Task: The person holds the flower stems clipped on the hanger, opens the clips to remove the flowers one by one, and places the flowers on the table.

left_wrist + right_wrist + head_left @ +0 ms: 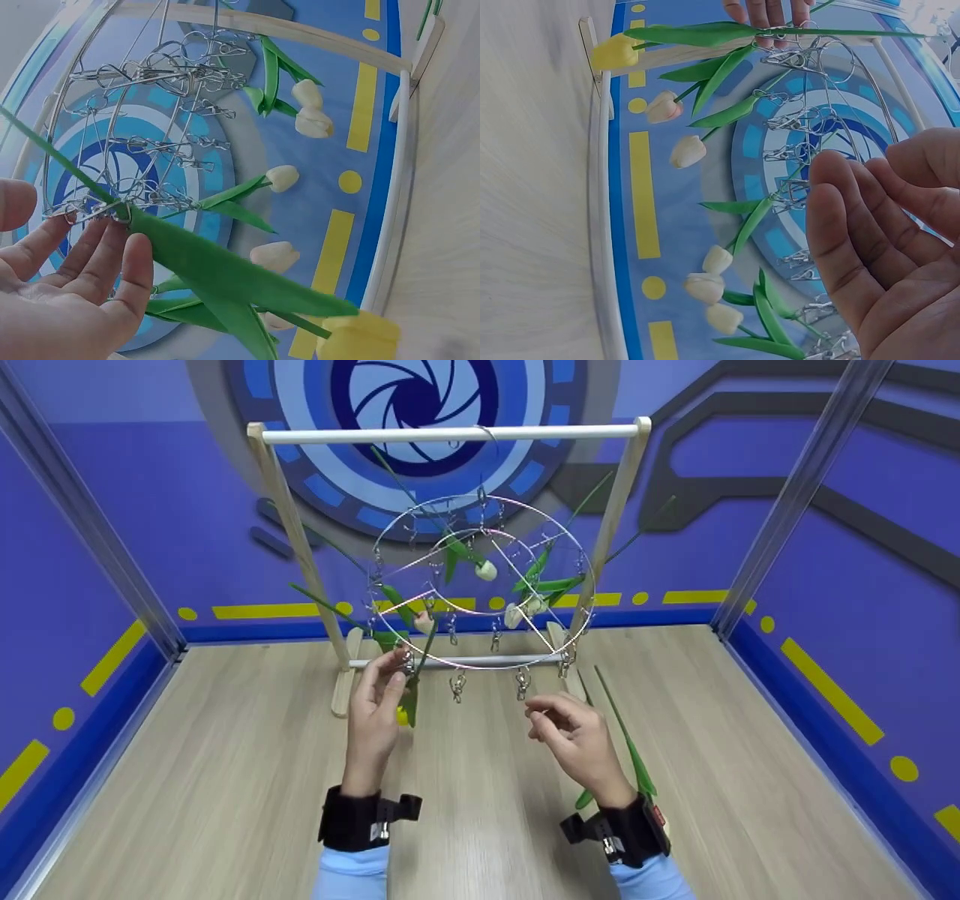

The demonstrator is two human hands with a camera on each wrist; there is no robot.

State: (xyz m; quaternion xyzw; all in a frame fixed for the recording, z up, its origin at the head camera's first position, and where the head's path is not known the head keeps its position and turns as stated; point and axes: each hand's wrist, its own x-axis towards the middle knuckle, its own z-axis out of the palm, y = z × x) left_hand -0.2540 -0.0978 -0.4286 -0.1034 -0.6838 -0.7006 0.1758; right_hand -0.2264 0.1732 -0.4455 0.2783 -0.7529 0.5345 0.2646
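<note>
A round metal hanger with several dangling clips hangs upright-ringed from a rack. My left hand is at its front left edge, fingertips touching the clip that holds a yellow tulip. In the left wrist view its thumb stands apart from the stem and its fingers reach out behind the clip. The yellow tulip hangs head down, with long green leaves. My right hand hovers below the hanger's right front, fingers loosely bent, holding nothing. Several pale tulips hang from other clips.
The rack has wooden side posts and a white top bar. Beside my right wrist, a green stem with leaves lies on the wooden table. Blue patterned walls close in the back and sides.
</note>
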